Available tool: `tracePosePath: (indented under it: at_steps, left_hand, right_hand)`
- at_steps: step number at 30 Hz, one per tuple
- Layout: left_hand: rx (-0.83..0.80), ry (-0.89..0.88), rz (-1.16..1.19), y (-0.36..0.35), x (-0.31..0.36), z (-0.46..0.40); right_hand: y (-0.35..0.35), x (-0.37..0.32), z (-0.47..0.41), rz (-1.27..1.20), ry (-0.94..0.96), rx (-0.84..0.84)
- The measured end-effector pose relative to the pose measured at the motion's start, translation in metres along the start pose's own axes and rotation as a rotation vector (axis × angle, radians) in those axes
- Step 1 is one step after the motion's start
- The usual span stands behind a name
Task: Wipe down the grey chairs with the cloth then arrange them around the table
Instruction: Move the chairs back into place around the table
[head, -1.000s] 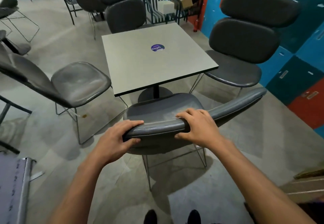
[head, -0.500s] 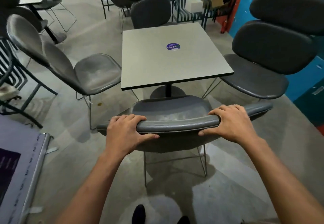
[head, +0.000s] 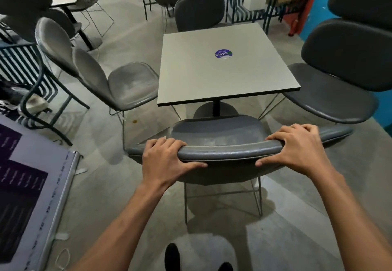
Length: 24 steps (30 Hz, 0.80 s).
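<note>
Both hands, left hand (head: 163, 160) and right hand (head: 297, 147), have their fingers curled over the backrest of the padded grey wire-legged chair (head: 218, 135) facing the square grey desk (head: 222, 67). Three more chairs already ring it, and no cloth is visible, so I'd judge the arranging nearly done.

Four grey chairs ring one square table (head: 222, 69): a near chair (head: 216, 133), a left chair (head: 127, 84), a right chair (head: 339, 75), a far chair (head: 199, 10); two hands (head: 163, 160) (head: 297, 147); one round sticker (head: 223, 54).

One head-worn wide-angle cam, looking fwd and steeply down from above the near chair (head: 216, 135). That chair's backrest is close under the lens; the surface (head: 222, 67) lies just beyond it, mid-frame.
</note>
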<state>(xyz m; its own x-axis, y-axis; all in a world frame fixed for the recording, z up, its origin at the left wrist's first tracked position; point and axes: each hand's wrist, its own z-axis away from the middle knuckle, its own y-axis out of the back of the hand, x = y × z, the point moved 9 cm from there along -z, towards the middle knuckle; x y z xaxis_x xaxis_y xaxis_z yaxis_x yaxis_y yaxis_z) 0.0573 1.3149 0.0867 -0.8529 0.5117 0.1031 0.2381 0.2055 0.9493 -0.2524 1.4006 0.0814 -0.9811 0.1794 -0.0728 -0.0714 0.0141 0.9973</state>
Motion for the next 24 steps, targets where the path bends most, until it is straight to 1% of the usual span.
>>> tracePosePath:
  at_steps: [5, 12, 20, 24]
  left_hand:
    - [0.080, -0.059, 0.017, 0.000, 0.018, 0.006]
    - [0.202, -0.118, 0.023, 0.002, 0.021, -0.006]
    - [0.232, -0.116, 0.018, -0.007, 0.042, -0.034]
    - [0.253, -0.114, 0.012, -0.012, 0.038, -0.053]
  right_hand:
    - [0.001, 0.017, 0.009, -0.008, 0.010, 0.058]
    - [0.005, 0.022, -0.003, -0.012, 0.052, 0.160]
    - [0.010, 0.047, -0.026, -0.028, 0.019, 0.126]
    - [0.008, 0.052, -0.042, -0.037, -0.006, 0.098]
